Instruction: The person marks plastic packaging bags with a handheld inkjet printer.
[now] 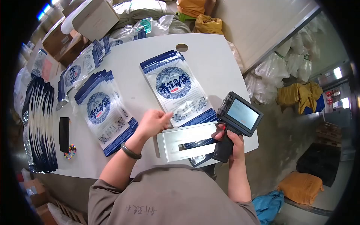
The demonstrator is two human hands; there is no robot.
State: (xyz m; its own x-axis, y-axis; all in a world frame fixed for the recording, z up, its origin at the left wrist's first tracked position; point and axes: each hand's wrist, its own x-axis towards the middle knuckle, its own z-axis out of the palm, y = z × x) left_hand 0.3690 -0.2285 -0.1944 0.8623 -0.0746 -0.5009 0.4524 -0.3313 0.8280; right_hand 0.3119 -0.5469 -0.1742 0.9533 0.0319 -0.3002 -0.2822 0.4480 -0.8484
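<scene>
My right hand (233, 144) grips a black handheld inkjet printer (225, 144) by its handle, one finger at the red trigger; its lit screen faces up. Beneath the printer lies a clear plastic template (170, 144) with a slot, over part of a blue-and-white pouch. My left hand (153, 123) is closed, fingertips pinched together by the lower left edge of a pouch stack (174, 88); whether anything is between them is hidden. The stack shows a round blue emblem with large characters. A dark bangle (131, 151) circles my left wrist.
More pouches (99, 108) are fanned out at left, with a dense row of pouches (39, 123) standing on edge. A black phone-like object (64, 134) and a beaded bracelet (70, 152) lie between them. Boxes (95, 18) and sacks (208, 24) stand behind the white table (131, 56).
</scene>
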